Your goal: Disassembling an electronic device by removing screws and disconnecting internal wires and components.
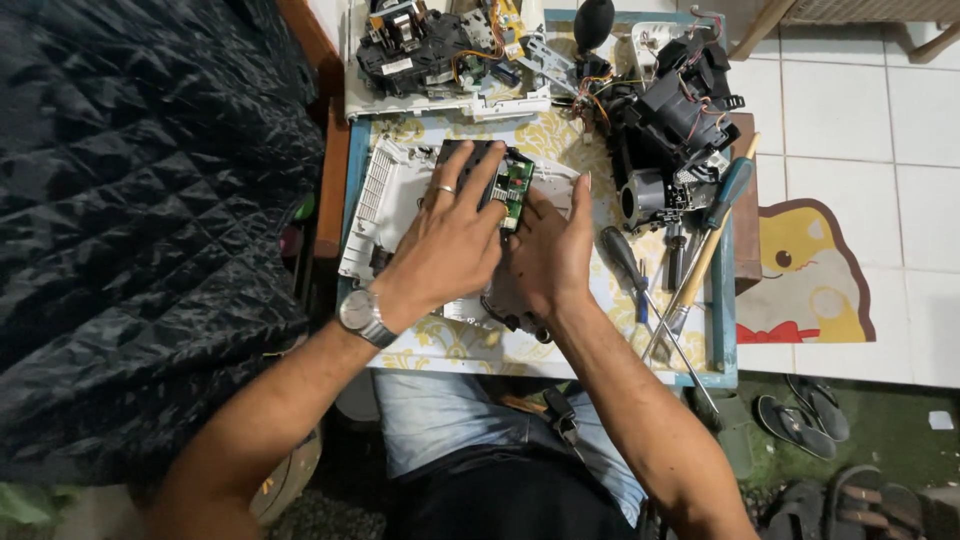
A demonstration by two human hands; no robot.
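Sitting at the counter point(390, 130), both hands on a white plastic housing point(385, 200) that lies flat on the patterned top. Housing is open and carries a black module point(468, 155) with a small green circuit board point(515, 185) at its right edge.

Left hand point(450, 235) lies palm down, fingers spread across the black module, ring on one finger, wristwatch point(362, 315) at the wrist. Right hand point(553, 250) stands edge-on just beside it, fingers pressed together and straight, thumb side touching the green board's lower end. Whether either hand grips anything underneath, cannot tell.

Behind the housing: a white tray-like chassis point(450, 100) holding a black mechanism with wires and small boards. To the right, a black disassembled assembly point(675, 130) with a grey cylindrical part. Near the right hand lie screwdrivers point(625, 262), one with a teal handle point(730, 190), and a wooden-handled tool point(700, 265). A black rubber blower point(594, 22) sits at the far edge. Sandals point(805, 420) on the floor, right.
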